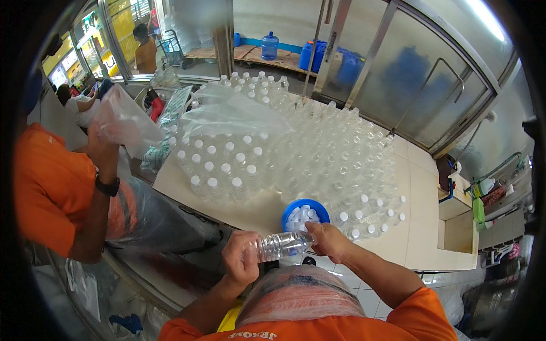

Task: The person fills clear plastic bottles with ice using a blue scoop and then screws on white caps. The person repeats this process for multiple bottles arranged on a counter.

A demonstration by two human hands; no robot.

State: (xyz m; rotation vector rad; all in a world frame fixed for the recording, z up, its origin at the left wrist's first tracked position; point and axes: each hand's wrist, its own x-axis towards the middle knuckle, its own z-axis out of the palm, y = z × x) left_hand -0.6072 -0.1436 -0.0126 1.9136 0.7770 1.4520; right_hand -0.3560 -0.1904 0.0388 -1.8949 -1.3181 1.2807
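Observation:
A clear plastic bottle (282, 246) lies sideways between my hands in front of my body. My left hand (241, 257) grips its base end. At the neck end, my right hand (327, 239) has its fingers closed around the top; whether a cap is there is hidden by the fingers. Just beyond the bottle, a blue round tub (285, 209) holds many loose white caps (305, 215). Capped bottles (356, 215) stand to the right of the tub. More capped bottles (225, 168) stand to its left, and a dense group of uncapped bottles (328, 149) fills the table beyond.
The pale table (260, 213) ends near my waist. A co-worker in an orange shirt (55, 183) stands at the left, handling a clear plastic bag (123, 121). Another clear bag (234, 111) lies over bottles. Sliding glass doors (420, 72) stand behind. A shelf box (456, 226) sits right.

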